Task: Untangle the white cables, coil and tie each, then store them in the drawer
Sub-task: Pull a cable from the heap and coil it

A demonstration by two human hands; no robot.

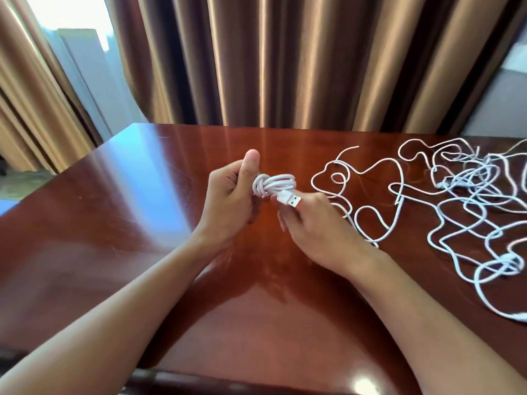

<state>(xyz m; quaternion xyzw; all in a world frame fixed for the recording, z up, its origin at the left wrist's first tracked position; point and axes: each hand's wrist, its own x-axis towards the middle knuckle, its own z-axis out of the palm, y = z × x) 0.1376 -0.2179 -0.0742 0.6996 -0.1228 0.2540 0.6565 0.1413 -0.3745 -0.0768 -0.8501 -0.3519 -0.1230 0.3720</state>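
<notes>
A small coil of white cable (275, 184) hangs above the middle of the table, wound into a tight bundle. My left hand (228, 201) grips its left end, thumb raised. My right hand (316, 223) pinches the cable's USB plug (290, 199) at the coil's lower right. To the right lies a loose white cable (370, 195) spread in open loops. Further right sits a tangled heap of white cables (479, 201) reaching the frame edge. No drawer is in view.
The glossy brown wooden table (142, 212) fills the lower view, its far edge below brown curtains (285, 61). A bright window gap (71, 52) shows at the upper left. The table's left corner drops off near the curtain.
</notes>
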